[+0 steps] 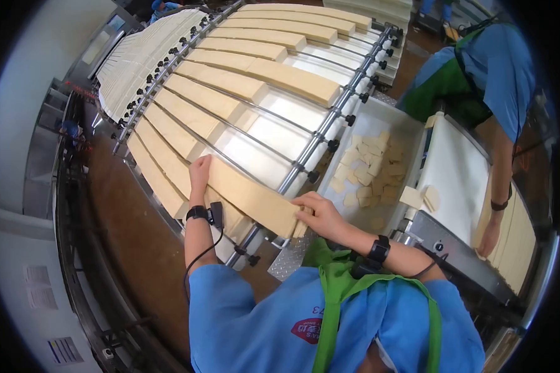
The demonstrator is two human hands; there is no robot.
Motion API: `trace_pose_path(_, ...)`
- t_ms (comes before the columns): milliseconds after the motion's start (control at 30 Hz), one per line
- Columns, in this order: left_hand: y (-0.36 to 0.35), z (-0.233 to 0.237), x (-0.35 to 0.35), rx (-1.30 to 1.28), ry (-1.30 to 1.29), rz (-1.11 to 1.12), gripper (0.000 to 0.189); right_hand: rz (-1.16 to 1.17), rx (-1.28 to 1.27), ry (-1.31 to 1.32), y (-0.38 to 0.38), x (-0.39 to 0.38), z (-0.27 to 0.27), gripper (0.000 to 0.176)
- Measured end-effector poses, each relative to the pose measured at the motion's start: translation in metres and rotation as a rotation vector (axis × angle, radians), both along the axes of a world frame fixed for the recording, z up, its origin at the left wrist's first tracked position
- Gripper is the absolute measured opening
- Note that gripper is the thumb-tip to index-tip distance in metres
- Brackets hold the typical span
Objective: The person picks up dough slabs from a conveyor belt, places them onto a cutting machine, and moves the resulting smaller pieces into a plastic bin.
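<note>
My left hand (199, 174) and right hand (317, 214) each grasp one end of the long pale-tan slab (252, 196), seemingly to hold it level; grey metal scrap tray (392, 121) at two o'clock.

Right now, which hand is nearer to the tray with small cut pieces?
Right. The right hand holds the end of the slab beside the tray; the left hand touches the slab's other end, farther from it.

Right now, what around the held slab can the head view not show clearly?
Head view: fingertips of the left hand, hidden behind the slab; grip unclear.
Head view: the slab's other end, covered by the right hand.
Head view: print on the label at lower left, too small and blurred.
</note>
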State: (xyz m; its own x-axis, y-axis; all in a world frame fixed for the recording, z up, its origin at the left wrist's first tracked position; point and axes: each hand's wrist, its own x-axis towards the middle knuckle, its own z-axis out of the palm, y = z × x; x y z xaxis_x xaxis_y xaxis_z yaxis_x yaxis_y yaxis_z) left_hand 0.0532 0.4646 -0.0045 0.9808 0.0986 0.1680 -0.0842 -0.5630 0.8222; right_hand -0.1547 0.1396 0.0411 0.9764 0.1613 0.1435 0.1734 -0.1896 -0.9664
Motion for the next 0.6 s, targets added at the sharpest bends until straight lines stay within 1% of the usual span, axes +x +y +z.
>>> trace_pose_path(33,0.009,-0.003,0.004,0.195,0.008,-0.051,0.027,0.005,0.020,0.000,0.011,0.003,0.003,0.027)
trace_pose_path(67,0.015,-0.004,0.015,0.445,0.064,-0.069,0.026,0.030,0.006,0.087,0.015,0.003,0.009,0.029)
trace_pose_path(167,-0.001,0.028,0.018,0.702,0.222,0.075,0.025,0.024,-0.083,0.043,0.028,0.018,0.017,0.034)
trace_pose_path(200,-0.007,0.033,0.014,0.674,0.038,0.050,0.024,0.013,-0.063,-0.002,0.035,0.024,0.011,0.036)
trace_pose_path(267,-0.020,0.040,-0.004,0.606,-0.327,0.001,0.022,-0.007,-0.022,-0.094,0.054,0.038,-0.017,0.042)
trace_pose_path(333,-0.047,0.047,-0.038,0.128,-0.240,-0.278,0.025,0.020,0.018,-0.020,0.065,0.045,-0.038,0.045)
trace_pose_path(400,-0.070,0.046,-0.086,0.254,-0.334,-0.591,0.020,0.013,0.052,0.022,0.070,0.045,-0.049,0.046)
trace_pose_path(467,-0.102,0.072,-0.138,0.590,-0.430,-0.737,0.021,-0.057,0.069,0.030,0.063,0.042,-0.055,0.047)
trace_pose_path(533,-0.102,0.041,-0.153,0.719,-0.396,-0.616,0.015,-0.074,-0.006,0.003,0.044,0.045,-0.057,0.047)
trace_pose_path(567,-0.096,0.028,-0.151,0.755,-0.452,-0.562,0.013,-0.111,0.024,0.003,0.031,0.044,-0.051,0.048)
trace_pose_path(600,-0.093,0.022,-0.152,0.748,-0.421,-0.515,0.013,-0.152,0.057,-0.001,0.016,0.042,-0.043,0.048)
